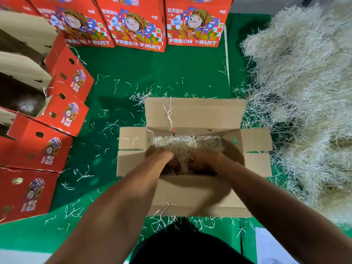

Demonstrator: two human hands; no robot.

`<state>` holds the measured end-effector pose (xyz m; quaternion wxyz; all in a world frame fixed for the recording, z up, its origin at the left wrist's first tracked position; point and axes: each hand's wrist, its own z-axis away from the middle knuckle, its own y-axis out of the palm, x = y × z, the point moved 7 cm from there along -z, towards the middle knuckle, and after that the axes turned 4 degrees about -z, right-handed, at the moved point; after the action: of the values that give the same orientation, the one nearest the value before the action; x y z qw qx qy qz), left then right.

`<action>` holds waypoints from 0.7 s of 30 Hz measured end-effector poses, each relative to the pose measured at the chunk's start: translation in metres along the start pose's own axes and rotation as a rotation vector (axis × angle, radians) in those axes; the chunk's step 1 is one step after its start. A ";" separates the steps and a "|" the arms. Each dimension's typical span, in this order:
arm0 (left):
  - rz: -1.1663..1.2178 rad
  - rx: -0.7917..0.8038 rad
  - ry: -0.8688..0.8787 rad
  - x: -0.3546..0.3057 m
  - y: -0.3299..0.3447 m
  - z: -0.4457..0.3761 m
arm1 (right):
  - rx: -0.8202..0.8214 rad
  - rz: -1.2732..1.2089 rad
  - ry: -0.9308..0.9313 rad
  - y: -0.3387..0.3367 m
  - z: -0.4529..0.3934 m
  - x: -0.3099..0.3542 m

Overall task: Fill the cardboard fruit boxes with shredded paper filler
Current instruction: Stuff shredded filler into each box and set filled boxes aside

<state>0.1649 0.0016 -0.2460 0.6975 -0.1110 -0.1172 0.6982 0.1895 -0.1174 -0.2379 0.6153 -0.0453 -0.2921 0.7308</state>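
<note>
An open cardboard fruit box sits on the green mat in front of me, all flaps folded outward. A wad of pale shredded paper filler lies inside it against the far wall. Both my hands reach down into the box. My left hand and my right hand press on the filler from either side, their fingers buried in it and blurred. A big heap of the same shredded paper lies at the right.
Open red fruit boxes line the left side, one showing filler inside. Closed red "FRESH FRUIT" boxes stand in a row at the back. Loose paper strands litter the green mat. A white sheet lies at bottom right.
</note>
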 end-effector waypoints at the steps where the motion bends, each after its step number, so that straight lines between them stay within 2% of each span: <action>1: 0.026 0.031 0.020 -0.002 0.003 -0.002 | 0.012 -0.003 -0.006 0.001 -0.005 0.000; 4: 0.139 0.065 0.060 -0.005 0.007 -0.006 | 0.068 0.012 -0.003 0.004 -0.012 0.000; 6: 0.185 0.028 0.053 -0.002 0.006 -0.004 | 0.100 0.022 -0.013 0.005 -0.014 -0.001; 11: 0.128 -0.014 0.036 -0.010 -0.001 0.003 | 0.100 0.059 -0.038 0.005 -0.006 0.001; 14: 0.149 -0.096 0.006 -0.019 -0.023 0.018 | 0.081 0.073 0.017 -0.002 0.003 0.004; 17: 0.005 -0.283 0.000 -0.024 -0.042 0.033 | 0.073 0.083 0.127 -0.015 0.014 -0.001; 18: 0.000 -0.301 -0.005 -0.020 -0.039 0.033 | 0.078 0.086 0.171 -0.018 0.019 -0.008; 21: -0.019 -0.148 -0.001 -0.015 -0.006 0.020 | 0.054 0.195 0.230 -0.019 0.023 -0.035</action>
<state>0.1648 -0.0135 -0.2256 0.6939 -0.1606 -0.1700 0.6810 0.2047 -0.1567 -0.2195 0.5718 -0.1403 -0.1941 0.7847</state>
